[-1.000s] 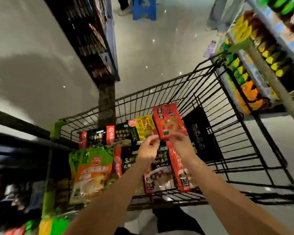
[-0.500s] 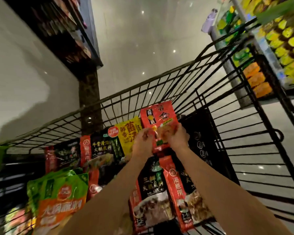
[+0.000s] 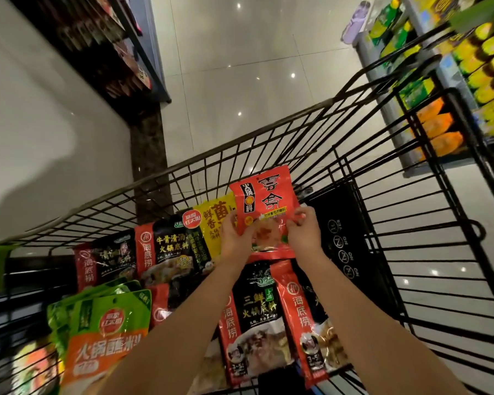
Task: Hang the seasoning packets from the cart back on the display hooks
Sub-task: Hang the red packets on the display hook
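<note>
Head view: glossy red packet (image 3: pixel 264 212), black lettering.

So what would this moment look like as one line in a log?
stage: lifting | left hand: holds red packet | right hand: holds same packet | place: above cart | hung: not yet

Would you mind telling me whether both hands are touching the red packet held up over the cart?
Touching. The head view shows the left hand pinching the red packet at its left edge and the right hand pinching its right edge.
</note>
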Demonstrator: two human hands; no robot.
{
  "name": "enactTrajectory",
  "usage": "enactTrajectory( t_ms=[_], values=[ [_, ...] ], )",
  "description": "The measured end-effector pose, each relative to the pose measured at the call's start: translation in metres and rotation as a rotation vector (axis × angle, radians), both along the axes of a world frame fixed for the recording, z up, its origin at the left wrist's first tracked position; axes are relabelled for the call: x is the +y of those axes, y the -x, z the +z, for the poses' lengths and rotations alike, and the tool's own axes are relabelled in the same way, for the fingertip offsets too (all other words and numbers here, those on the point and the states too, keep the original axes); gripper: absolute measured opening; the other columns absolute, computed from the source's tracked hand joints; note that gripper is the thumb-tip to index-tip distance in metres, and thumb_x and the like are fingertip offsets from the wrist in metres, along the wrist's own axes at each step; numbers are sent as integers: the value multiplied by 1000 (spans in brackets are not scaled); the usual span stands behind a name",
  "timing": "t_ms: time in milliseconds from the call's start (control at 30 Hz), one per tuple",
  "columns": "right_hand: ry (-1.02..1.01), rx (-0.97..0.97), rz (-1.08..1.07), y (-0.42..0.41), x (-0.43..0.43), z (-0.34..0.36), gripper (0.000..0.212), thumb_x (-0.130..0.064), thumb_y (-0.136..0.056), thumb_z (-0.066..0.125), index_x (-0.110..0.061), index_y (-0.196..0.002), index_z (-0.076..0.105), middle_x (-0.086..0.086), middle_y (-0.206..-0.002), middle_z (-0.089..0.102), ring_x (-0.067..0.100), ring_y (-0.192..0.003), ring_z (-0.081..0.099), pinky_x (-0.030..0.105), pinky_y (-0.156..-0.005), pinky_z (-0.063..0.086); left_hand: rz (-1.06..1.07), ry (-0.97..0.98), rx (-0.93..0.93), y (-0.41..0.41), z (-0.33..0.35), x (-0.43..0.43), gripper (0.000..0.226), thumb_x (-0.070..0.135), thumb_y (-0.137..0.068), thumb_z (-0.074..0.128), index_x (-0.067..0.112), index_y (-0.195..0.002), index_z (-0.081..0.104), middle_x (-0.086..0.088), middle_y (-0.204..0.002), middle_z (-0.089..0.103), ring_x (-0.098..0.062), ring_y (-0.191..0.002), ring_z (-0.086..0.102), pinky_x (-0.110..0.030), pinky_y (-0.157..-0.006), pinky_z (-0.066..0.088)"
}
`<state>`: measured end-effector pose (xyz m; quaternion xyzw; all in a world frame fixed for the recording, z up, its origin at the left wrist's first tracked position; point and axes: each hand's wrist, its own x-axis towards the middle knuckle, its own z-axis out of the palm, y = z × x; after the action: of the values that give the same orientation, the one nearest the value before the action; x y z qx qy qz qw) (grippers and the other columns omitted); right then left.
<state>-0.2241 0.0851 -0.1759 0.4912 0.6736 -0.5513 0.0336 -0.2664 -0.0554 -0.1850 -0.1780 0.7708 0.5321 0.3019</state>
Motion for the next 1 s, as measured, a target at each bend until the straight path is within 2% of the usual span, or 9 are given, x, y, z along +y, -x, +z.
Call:
enactTrajectory(
  t_ms=[133,200,267,367,467,567,667,833,1000],
  values=[
    [34,79,77,-10,-5,27,25,-3,-103,51,-21,-109,68,-5,-109,70,15,-103,69,39,-89,61,18,-40,-49,2,22,-11,77,44,-96,67,28,-159,26,4,-157,39,-21,-138,46,-39,-100,52],
    [119,100,48,-15,-8,40,27,-7,-105,51,-25,-107,71,-4,-109,73,17,-101,72,41,-85,62,43,-99,-117,1,36,-18,84,53,-91,68,27,-159,27,-1,-156,46,-25,-139,49,-45,-111,44],
    [214,126,-1,-16,-10,55,27,-6,-105,52,-24,-104,72,-1,-108,75,20,-98,73,37,-74,63,39,-140,-180,2,47,-24,80,60,-87,69,26,-153,37,-1,-140,62,-26,-127,59,-47,-109,45],
    [284,103,18,-16,-14,63,26,-7,-104,54,-24,-98,73,1,-106,75,21,-95,73,32,-65,61,26,-146,-225,4,60,-31,40,51,-93,69,27,-123,54,6,-103,68,-14,-95,65,-30,-74,49],
    [261,6,92,-11,-21,57,28,-9,-105,52,-32,-98,69,3,-105,74,24,-96,73,45,-81,63,67,-56,-201,7,62,-39,49,42,-89,78,19,-126,55,5,-100,70,-11,-83,68,-25,-60,50],
    [261,-50,153,-7,-19,46,19,-11,-105,53,-25,-111,65,-2,-103,69,17,-93,69,37,-85,61,63,28,-109,7,52,-47,41,35,-92,76,20,-122,53,7,-96,68,-14,-88,68,-32,-76,58],
    [234,-41,110,-1,-5,32,26,-12,-102,58,-25,-124,65,-6,-107,69,10,-94,66,29,-85,55,79,52,-62,8,42,-47,54,38,-91,76,19,-135,50,4,-107,69,-16,-97,67,-47,-99,53],
    [163,-71,169,15,16,-4,7,-26,-103,57,-28,-106,64,-3,-103,74,20,-99,71,37,-88,55,92,79,-22,12,25,-33,47,36,-95,72,21,-134,50,4,-114,68,-18,-105,65,-45,-103,50],
    [-51,-186,245,23,11,-36,22,-29,-100,57,-25,-122,57,5,-116,65,30,-111,62,45,-91,54,62,130,10,15,5,-22,46,32,-97,70,18,-134,47,1,-125,67,-21,-115,64,-43,-106,49]
  ],
)
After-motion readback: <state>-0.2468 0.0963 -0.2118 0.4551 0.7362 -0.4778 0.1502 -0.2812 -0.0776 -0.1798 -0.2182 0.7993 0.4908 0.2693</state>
